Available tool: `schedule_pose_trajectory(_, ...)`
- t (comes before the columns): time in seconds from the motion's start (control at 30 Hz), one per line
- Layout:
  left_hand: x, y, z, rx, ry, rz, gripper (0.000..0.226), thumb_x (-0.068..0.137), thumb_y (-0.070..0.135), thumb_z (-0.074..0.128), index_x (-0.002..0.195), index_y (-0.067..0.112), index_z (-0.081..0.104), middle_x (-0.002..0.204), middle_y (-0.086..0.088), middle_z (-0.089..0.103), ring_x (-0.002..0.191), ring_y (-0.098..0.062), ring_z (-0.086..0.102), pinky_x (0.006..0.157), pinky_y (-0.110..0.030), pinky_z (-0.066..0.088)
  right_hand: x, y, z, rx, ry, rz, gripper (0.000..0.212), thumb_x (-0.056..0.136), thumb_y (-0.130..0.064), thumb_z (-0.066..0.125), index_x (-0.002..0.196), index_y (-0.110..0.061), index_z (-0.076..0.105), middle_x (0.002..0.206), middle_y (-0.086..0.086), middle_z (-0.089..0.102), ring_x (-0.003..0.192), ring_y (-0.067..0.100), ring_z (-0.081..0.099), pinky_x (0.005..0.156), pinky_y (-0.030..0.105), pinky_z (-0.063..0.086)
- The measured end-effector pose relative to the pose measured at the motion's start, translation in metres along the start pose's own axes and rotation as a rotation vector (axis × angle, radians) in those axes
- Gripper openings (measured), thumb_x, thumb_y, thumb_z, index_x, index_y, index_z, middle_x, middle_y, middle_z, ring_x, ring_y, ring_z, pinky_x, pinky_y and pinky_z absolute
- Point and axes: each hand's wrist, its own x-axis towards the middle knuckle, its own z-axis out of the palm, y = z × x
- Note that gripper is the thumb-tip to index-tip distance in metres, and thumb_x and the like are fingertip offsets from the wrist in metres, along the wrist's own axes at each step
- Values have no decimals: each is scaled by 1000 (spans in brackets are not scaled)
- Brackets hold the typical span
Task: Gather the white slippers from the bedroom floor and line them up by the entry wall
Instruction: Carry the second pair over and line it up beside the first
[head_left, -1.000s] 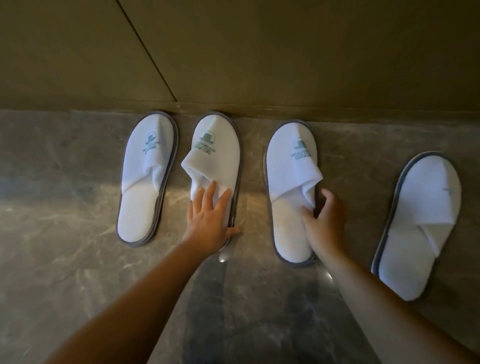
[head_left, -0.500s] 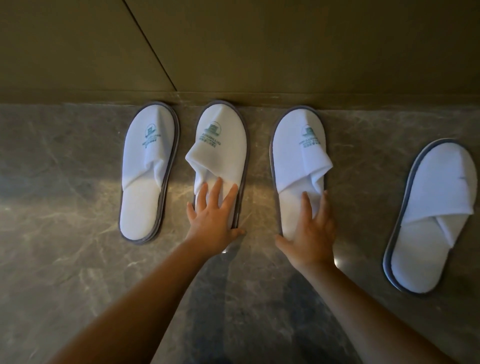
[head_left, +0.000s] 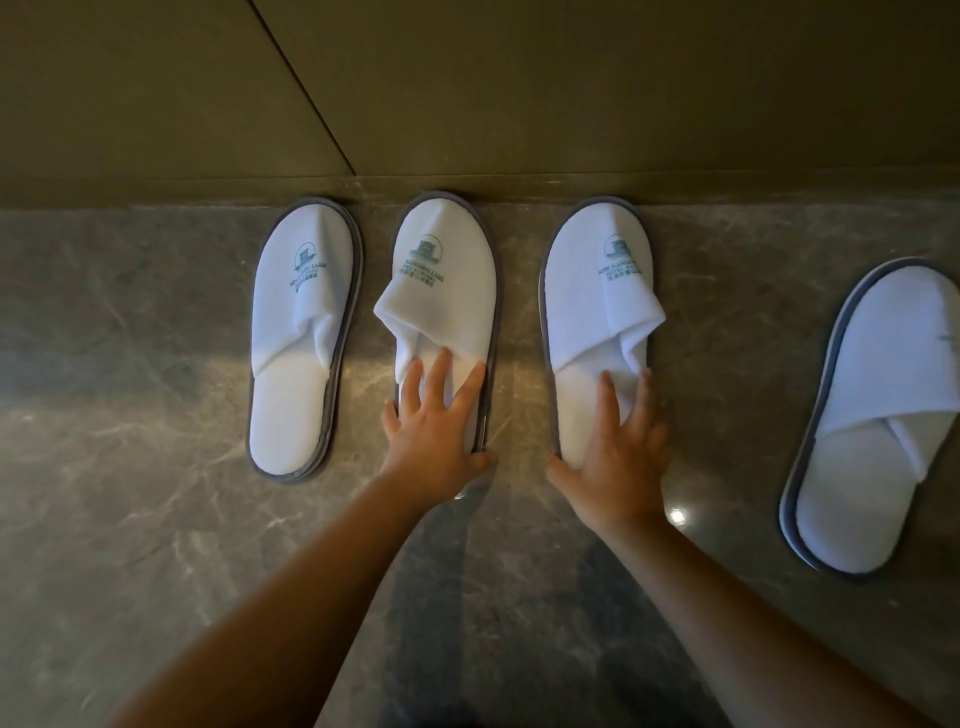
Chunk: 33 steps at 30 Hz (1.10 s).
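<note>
A dark olive wall (head_left: 571, 88) fills the upper part of the frame, with a thin seam running diagonally through its upper left. Below it, a grey marbled floor (head_left: 130, 519) with pale veins takes up the rest, glossy enough to catch small glints of light.

Four white slippers with grey edging lie on the floor. The first slipper (head_left: 304, 338) at centre left, the second slipper (head_left: 447, 291) and the third slipper (head_left: 592, 312) stand side by side, toes touching or just short of the base of the wall, each printed with a green logo. The fourth slipper (head_left: 878, 415) lies at the right edge of the frame, well apart from the others, set back from the wall and tilted, its toe leaning to the right.

Two bare forearms reach up from the bottom of the frame. The left hand (head_left: 434, 431) lies flat on the heel end of the second slipper, its fingers (head_left: 439, 374) spread apart and pressing on the insole just below the folded upper. The right hand (head_left: 621, 457) rests flat on the heel end of the third slipper, fingers spread apart, thumb out to the left on the floor beside the sole.
</note>
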Motion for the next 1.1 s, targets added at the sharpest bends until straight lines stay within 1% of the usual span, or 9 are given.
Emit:
schedule_pose_trajectory(0.37,-1,-1,-1,12,23,13,92,71,51,61,138,35,0,153,-3,-10,139,-34,-14,110,-61,1,-1,-5,-4,-29,-26,-39,95,71,-54,61,142,-22,7,155,15,1,136,36,14,108,48,27)
schedule_pose_trajectory(0.47,-4,6,-3,-1,110,2,84,73,52,58,138,32,10,153,-4,3,139,-33,-3,111,-58,0,1,0,-20,-11,-3,-66,88,75,-55,56,142,-21,10,155,15,8,139,35,14,111,49,22)
schedule_pose_trajectory(0.57,-8,27,-2,-15,197,112,74,75,49,58,136,29,21,152,-6,15,138,-32,9,112,-51,6,2,22,-47,82,89,-48,81,75,-45,63,139,-16,24,151,18,22,137,36,22,109,51,23)
schedule_pose_trajectory(0.63,-7,47,2,-26,205,200,75,75,49,57,137,28,21,153,-6,17,139,-32,12,112,-48,9,-2,45,-63,131,190,31,78,74,-35,67,137,-11,29,148,22,28,135,38,26,107,53,26)
schedule_pose_trajectory(0.73,3,75,12,-26,117,286,81,76,55,51,140,30,8,156,-3,3,142,-29,2,113,-47,5,-9,85,-76,135,270,232,81,73,-30,69,138,-10,25,149,21,25,136,36,23,108,51,24)
schedule_pose_trajectory(0.83,12,94,20,-37,90,355,80,77,52,53,141,26,10,156,-7,6,142,-30,0,113,-50,7,-20,120,-79,106,247,362,91,72,-34,70,141,-12,15,151,21,17,138,37,18,111,50,20)
schedule_pose_trajectory(0.93,16,102,28,2,80,347,80,77,48,56,141,23,15,154,-10,12,141,-32,5,113,-50,9,-27,141,-77,110,239,479,100,67,-40,73,141,-9,13,147,25,24,133,40,26,107,50,25)
schedule_pose_trajectory(1.0,18,102,31,43,77,328,79,76,47,57,140,22,17,154,-12,13,141,-33,6,113,-50,10,-29,145,-73,110,208,518,108,63,-46,74,141,-8,11,147,25,25,132,40,28,106,50,27)
schedule_pose_trajectory(1.1,19,100,32,77,58,310,80,77,49,56,141,23,16,154,-11,12,141,-33,4,114,-49,8,-29,145,-62,83,127,525,116,60,-59,70,142,-12,3,150,24,15,135,40,23,106,52,30)
